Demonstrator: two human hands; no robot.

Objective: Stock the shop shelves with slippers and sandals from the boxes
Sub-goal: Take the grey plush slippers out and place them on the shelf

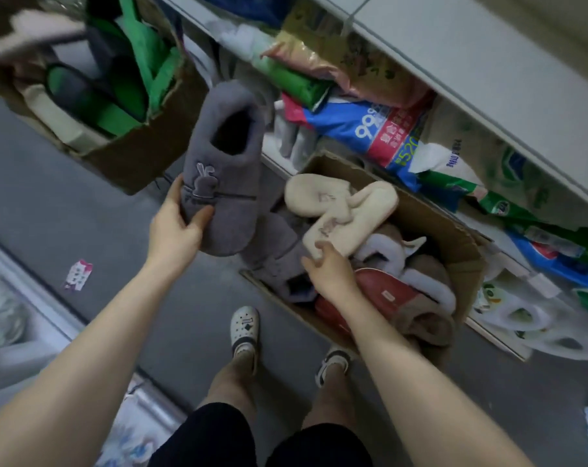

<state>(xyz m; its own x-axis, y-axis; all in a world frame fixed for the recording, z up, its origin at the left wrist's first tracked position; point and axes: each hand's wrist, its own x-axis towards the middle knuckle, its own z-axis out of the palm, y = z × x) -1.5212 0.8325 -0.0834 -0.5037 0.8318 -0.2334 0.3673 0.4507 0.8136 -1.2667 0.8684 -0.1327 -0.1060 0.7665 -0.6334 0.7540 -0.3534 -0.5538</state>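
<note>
My left hand [178, 224] grips a grey plush slipper [223, 170] with a small rabbit patch, held up above the floor. My right hand [329, 274] reaches into a cardboard box [454, 251] on the floor and pinches the toe of a cream plush slipper [350, 220]. A second cream slipper [314, 197] lies beside it. More slippers fill the box: grey ones [279, 257], a red one [383, 294] and brown ones with white lining [424, 274].
A second cardboard box [134, 153] at upper left holds green and dark slippers. White shop shelves [488, 62] at right carry bagged goods and tissue packs. My feet in white clogs [245, 328] stand on the grey floor. A paper scrap [78, 274] lies at left.
</note>
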